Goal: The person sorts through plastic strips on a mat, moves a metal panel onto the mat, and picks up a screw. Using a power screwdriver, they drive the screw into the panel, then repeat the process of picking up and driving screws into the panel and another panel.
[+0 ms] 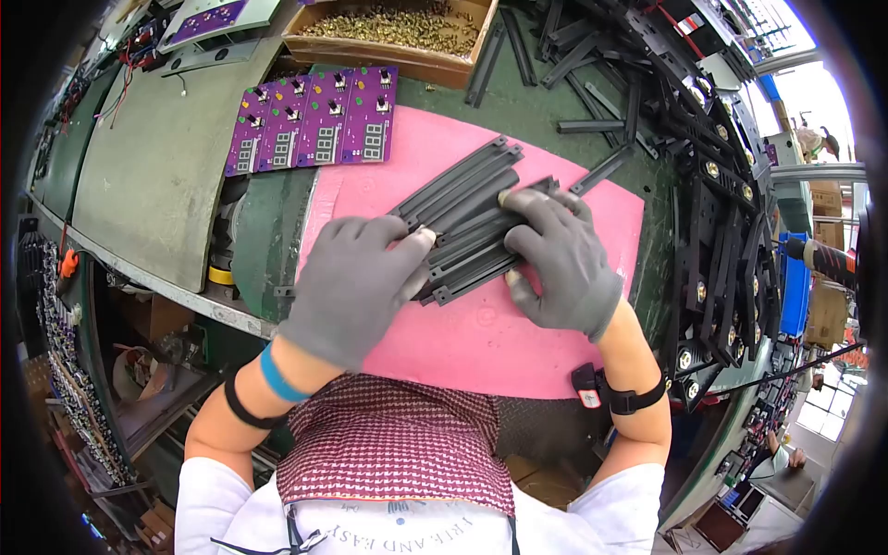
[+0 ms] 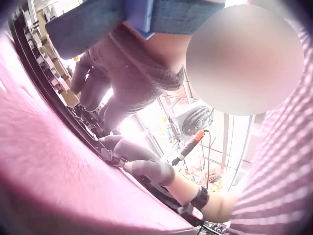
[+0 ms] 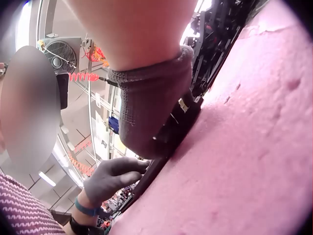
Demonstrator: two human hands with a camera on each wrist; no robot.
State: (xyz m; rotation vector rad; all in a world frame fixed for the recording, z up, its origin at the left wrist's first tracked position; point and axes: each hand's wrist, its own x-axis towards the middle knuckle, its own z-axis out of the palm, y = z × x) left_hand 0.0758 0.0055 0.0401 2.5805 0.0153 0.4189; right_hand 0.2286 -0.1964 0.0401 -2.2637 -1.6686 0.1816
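In the head view a bundle of black strips (image 1: 472,208) lies slantwise on a pink mat (image 1: 444,351). The grey-gloved left hand (image 1: 356,282) rests at the bundle's lower left end, its thumb and fingers bent against the strips. At the other end the gloved right hand (image 1: 566,264) has its fingers curled over the top strips and its thumb on the near side. The left wrist view has the left hand (image 2: 127,81) close up, the right hand (image 2: 142,159) beyond it. In the right wrist view the right hand (image 3: 151,110) touches the black strips (image 3: 154,171).
Purple circuit boards (image 1: 324,120) with digit displays lie at the mat's upper left. A box of small brass-coloured parts (image 1: 398,32) stands behind. Loose black strips (image 1: 592,125) are scattered at the upper right, beside stacked black frames (image 1: 731,250) on the right.
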